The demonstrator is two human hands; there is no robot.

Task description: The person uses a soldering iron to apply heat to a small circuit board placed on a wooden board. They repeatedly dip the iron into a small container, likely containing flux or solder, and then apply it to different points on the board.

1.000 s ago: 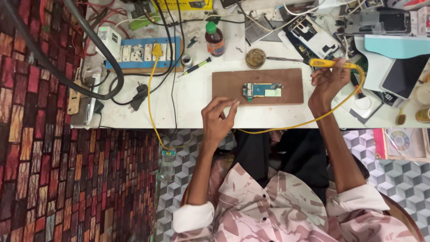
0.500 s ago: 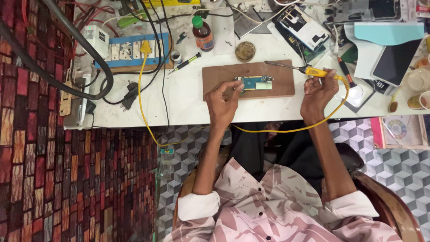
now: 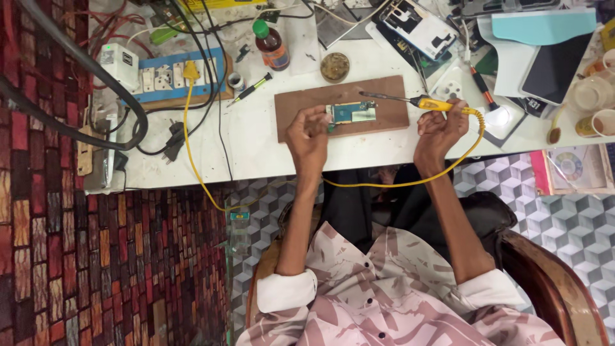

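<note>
My left hand [image 3: 309, 138] rests on a brown wooden board [image 3: 295, 110] and pinches the left end of a small circuit board [image 3: 353, 113] lying on it. My right hand [image 3: 439, 130] grips a yellow-handled soldering iron [image 3: 430, 103]. Its metal tip [image 3: 375, 96] points left and hovers just above the circuit board's upper right corner. A yellow cable [image 3: 391, 184] runs from the iron down across my lap and up to a yellow plug [image 3: 191, 70] in a blue power strip [image 3: 172, 75].
A brown bottle with a green cap [image 3: 270, 45], a round tin [image 3: 335, 66] and a small screwdriver [image 3: 252, 88] lie behind the board. Opened phones [image 3: 419, 25], a dark tablet [image 3: 553, 61] and cups [image 3: 599, 122] crowd the right. Thick black cables [image 3: 96, 83] loop at the left.
My right hand has swung the soldering iron leftward so that its tip now reaches the circuit board. My left hand has settled on the circuit board's left end.
</note>
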